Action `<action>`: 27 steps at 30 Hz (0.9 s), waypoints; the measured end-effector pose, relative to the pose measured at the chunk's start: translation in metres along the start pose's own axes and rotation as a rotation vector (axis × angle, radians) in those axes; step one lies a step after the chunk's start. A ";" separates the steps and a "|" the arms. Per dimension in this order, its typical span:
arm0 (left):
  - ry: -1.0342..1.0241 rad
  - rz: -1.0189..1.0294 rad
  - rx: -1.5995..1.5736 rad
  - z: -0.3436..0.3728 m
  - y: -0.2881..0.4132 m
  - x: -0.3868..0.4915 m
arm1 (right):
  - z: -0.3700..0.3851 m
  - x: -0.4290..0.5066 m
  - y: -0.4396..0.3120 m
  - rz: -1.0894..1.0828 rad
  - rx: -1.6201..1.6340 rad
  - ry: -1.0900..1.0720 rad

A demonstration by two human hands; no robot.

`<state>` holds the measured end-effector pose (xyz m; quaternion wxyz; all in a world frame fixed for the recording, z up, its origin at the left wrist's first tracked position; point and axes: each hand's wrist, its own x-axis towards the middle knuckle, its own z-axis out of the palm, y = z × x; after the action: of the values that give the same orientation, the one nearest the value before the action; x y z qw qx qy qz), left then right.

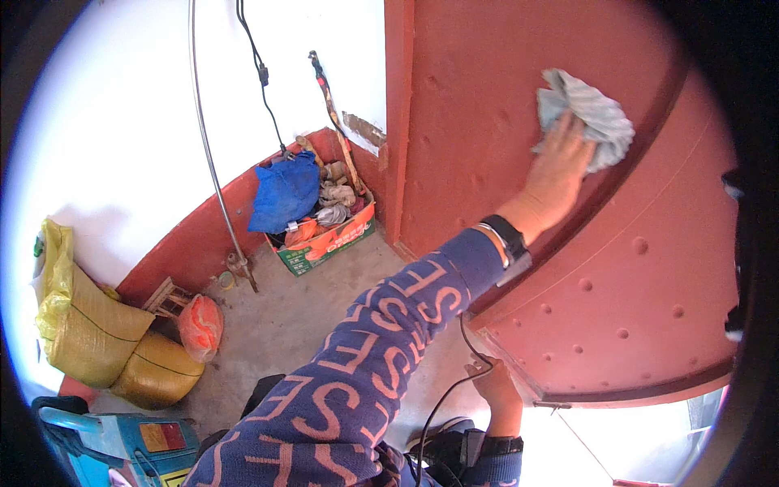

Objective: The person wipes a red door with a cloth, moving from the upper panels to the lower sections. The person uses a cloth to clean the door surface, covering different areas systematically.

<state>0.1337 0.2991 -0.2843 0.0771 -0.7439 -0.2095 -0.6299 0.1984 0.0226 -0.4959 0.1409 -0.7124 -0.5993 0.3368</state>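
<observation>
My left hand [563,155] presses a crumpled light grey cloth [587,119] flat against a dark red metal door panel [475,109]. The left arm stretches across the view in a blue patterned sleeve, with a black strap at the wrist. Low on the right, beside the lower edge of the door, hangs my right hand [496,386]. A thin black cable [447,392] passes across its fingers, and whether they grip it cannot be told. The second red door panel [608,304], dotted with raised round bumps, lies to the right.
A cardboard box [328,246] of rags and a blue cloth [286,192] stands in the corner. A stick [338,122] and a metal rod [210,140] lean there. Yellow woven sacks [97,322], a red plastic bag [201,329] and a blue machine [115,435] are at left.
</observation>
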 end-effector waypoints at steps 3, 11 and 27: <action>0.037 -0.200 0.039 -0.015 -0.029 -0.028 | -0.006 -0.005 -0.004 -0.062 -0.079 0.020; 0.068 -0.482 -0.101 -0.008 -0.019 -0.104 | -0.011 -0.010 -0.006 -0.179 -0.152 -0.004; 0.094 -0.008 0.058 -0.023 -0.047 -0.003 | -0.006 0.012 -0.009 -0.106 -0.243 -0.131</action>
<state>0.0936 0.3322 -0.2895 0.1057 -0.7100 -0.2268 -0.6582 0.1961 0.0369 -0.4898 0.0317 -0.6682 -0.6802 0.2996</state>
